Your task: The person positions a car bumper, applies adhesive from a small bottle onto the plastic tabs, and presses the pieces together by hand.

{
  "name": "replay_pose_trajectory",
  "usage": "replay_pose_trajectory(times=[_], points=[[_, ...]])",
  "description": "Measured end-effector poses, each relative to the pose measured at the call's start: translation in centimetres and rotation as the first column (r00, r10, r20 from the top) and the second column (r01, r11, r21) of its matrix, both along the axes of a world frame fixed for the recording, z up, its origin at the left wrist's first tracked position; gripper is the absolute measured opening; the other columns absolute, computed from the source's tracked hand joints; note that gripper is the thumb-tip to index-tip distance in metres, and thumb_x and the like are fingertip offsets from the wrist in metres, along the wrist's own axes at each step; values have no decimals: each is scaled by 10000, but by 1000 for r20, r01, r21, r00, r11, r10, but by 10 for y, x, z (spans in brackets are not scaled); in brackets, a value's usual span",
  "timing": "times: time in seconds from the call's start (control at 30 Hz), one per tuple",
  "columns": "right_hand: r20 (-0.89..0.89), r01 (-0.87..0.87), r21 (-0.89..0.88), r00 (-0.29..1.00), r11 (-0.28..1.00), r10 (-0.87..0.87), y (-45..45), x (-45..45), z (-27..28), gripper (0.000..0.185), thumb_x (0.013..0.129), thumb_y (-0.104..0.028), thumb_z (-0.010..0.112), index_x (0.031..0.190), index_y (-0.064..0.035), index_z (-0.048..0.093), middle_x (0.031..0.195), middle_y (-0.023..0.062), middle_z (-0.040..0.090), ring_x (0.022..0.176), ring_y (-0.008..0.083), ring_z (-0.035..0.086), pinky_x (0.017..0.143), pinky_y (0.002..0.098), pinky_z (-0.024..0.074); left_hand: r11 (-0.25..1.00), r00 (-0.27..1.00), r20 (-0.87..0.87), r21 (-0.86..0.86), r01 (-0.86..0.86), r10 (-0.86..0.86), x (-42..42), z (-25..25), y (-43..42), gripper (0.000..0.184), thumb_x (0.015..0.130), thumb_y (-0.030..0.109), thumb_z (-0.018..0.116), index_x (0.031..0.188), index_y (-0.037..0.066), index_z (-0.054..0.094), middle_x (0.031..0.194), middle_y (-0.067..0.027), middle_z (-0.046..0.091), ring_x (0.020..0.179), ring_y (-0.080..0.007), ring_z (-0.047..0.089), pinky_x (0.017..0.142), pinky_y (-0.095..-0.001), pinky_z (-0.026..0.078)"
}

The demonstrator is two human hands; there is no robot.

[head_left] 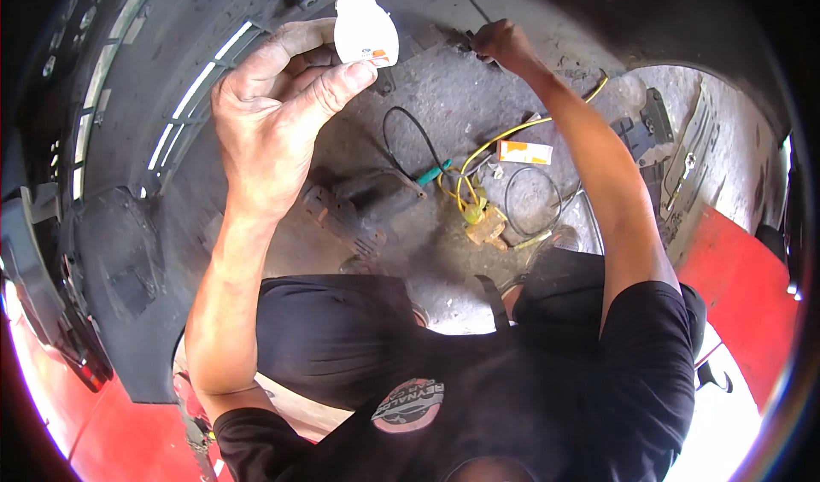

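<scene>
My left hand is raised at the upper left, closed around a small white plastic bottle with a narrow tip pointing up and an orange mark near its lower edge. Thumb and fingers pinch the bottle from its lower side. Farther off, my right hand reaches out to a dark plastic panel at the top. Its fingers are curled at the panel's edge, and what lies in them is too small and dark to make out.
A yellow cord runs over the concrete floor to a yellow outlet block. Near it lie a green-handled tool, an orange-and-white box and a looped black cable. Slotted black bumper parts curve round the left; red panels stand right.
</scene>
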State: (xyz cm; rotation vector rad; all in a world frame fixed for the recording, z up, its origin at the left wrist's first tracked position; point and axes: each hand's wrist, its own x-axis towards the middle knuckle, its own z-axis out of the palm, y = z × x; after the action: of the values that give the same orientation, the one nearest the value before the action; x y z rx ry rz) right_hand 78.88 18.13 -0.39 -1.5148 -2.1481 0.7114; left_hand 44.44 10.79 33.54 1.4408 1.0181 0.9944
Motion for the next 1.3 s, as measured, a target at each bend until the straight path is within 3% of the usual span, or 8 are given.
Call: replay_pose_trajectory(times=[0.17, 0.27, 0.33, 0.4, 0.6, 0.8, 1.2, 1.3], points=[[102, 133, 95, 985, 987, -143, -24, -22, 40, 44, 734, -82, 648, 724, -45, 628, 716, 76, 665, 697, 220, 708, 522, 362, 537, 1000, 999, -48, 24, -1, 2, 4, 3, 0, 316, 860, 1, 784, 1159, -51, 693, 1034, -126, 755, 961, -172, 729, 870, -275, 575], [270, 79, 359, 945, 930, -184, -22, -8, -9, 59, 727, -93, 649, 771, -55, 658, 750, 124, 674, 751, 290, 709, 586, 380, 551, 999, 997, -79, 43, 10, -6, 4, 4, 0, 317, 859, 4, 787, 1158, -49, 696, 1033, -123, 755, 963, -169, 728, 870, -275, 575], [272, 112, 308, 941, 945, -200, -25, -8, -4, 122, 745, -100, 648, 849, -61, 698, 833, 150, 700, 802, 324, 712, 657, 390, 570, 999, 996, -87, 53, 10, -5, 3, 4, -1, 318, 858, 9, 790, 1156, -48, 697, 1031, -121, 756, 966, -168, 727, 872, -275, 574], [50, 236, -79, 971, 969, -233, -38, -28, 68, 200, 768, -106, 642, 943, -68, 731, 944, 165, 724, 847, 348, 710, 731, 401, 584, 999, 999, -52, 37, 9, -7, 3, 5, -2, 318, 857, 12, 792, 1155, -48, 698, 1032, -122, 756, 967, -167, 726, 875, -276, 573], [208, 169, 83, 961, 982, -183, -40, -19, 71, 292, 858, -171, 628, 1113, -62, 718, 1246, 193, 667, 1090, 376, 653, 935, 439, 544, 1000, 1000, -15, 16, 4, -4, 0, 9, -4, 312, 859, 4, 786, 1156, -44, 700, 1038, -127, 757, 966, -169, 725, 877, -280, 571], [428, -25, 389, 890, 921, -157, -44, -36, 51, 427, 1014, -423, 547, 1181, -59, 693, 1583, 246, 326, 1440, 528, 290, 1144, 576, 338, 999, 1000, -30, 53, -8, 9, -7, 12, -4, 319, 858, 0, 785, 1159, -50, 693, 1042, -127, 754, 963, -170, 726, 862, -277, 572], [350, -79, 274, 936, 959, -22, -44, -43, 49, 510, 1029, -478, 508, 1261, -55, 674, 1580, 263, 335, 1457, 523, 274, 1198, 537, 286, 999, 999, 48, 49, 5, -7, -8, 9, -1, 323, 857, -14, 783, 1162, -61, 687, 1062, -128, 744, 978, -192, 728, 892, -290, 573], [356, 8, 326, 925, 945, -131, -41, -37, 44, 479, 1029, -443, 515, 1280, -64, 665, 1569, 268, 349, 1456, 509, 286, 1205, 534, 277, 1000, 999, 42, 25, -2, 0, -9, 8, -1, 322, 859, -11, 782, 1162, -59, 688, 1063, -122, 745, 981, -189, 728, 893, -288, 571]])
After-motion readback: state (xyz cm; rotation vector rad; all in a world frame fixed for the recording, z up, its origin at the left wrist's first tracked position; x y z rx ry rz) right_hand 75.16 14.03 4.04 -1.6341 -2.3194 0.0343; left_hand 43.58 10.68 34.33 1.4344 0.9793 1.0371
